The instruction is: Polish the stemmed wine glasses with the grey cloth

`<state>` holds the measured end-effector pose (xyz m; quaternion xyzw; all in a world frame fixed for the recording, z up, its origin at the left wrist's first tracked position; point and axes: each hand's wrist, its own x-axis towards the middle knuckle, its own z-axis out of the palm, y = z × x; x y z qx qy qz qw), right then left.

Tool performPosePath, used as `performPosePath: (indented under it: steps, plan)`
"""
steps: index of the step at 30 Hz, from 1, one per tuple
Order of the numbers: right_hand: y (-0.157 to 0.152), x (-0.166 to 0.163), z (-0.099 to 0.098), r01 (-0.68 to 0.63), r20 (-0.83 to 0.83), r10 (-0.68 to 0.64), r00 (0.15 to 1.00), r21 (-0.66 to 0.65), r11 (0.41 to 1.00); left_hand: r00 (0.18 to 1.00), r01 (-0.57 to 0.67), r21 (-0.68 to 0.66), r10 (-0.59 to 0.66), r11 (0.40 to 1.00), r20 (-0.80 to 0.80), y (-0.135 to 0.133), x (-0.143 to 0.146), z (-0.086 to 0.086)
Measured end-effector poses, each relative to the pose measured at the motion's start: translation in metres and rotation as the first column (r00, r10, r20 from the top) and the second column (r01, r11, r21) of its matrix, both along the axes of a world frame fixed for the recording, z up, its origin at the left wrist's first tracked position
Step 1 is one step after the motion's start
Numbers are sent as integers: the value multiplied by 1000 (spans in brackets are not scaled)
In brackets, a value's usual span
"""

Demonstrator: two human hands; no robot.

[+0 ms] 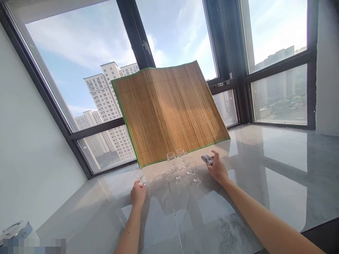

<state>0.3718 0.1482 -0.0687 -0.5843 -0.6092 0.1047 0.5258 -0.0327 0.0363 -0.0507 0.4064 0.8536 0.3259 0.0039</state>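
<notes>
My left hand (138,194) is closed around the lower part of a clear stemmed glass (139,173), which stands on or just above the glossy grey ledge (159,225). Off to its right, several more clear stemmed glasses (195,180) stand upright close together. My right hand (217,168) is just right of that group, fingers closed on a small grey-and-white bundle (207,159); its kind is hard to make out. Behind the glasses a bamboo mat (172,109) with green edging leans against the window, its lower edge on the ledge.
Dark window frames (233,63) rise behind the mat and round the right corner. A white wall (29,116) bounds the left side. At the lower left sits a white-and-blue item (19,229), partly blurred out. Tall buildings show outside.
</notes>
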Motion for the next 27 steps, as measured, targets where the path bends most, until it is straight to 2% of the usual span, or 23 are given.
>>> performPosePath:
  steps: [3,10,18,20,22,24,26,27]
  plan:
    - [2,0,-1,7,-3,-7,1000,0,1000,999,13,-1,-13,1000,-39,-4,3,-1]
    - [4,1,-3,18,1,-18,1000,-11,1000,958,160,-108,-181,981,-220,-4,14,-4]
    - [0,-1,-3,-4,6,4,1000,-16,1000,953,182,-240,-232,954,-198,8,17,-6]
    - [0,-2,-3,-16,7,16,1000,-19,1000,954,192,-220,-234,957,-187,11,21,-6]
    - [0,-4,-3,-21,10,21,1000,-24,999,937,253,-140,-279,957,-212,12,30,-5]
    - [0,-6,-2,-15,12,15,1000,-32,999,875,411,-55,-411,910,-256,9,47,-2]
    - [1,-7,-2,-11,15,12,1000,-45,999,732,644,-41,-632,764,-254,6,71,-1]
    - [2,-7,-2,-12,17,13,1000,-52,999,669,716,-45,-703,697,-243,4,85,-1]
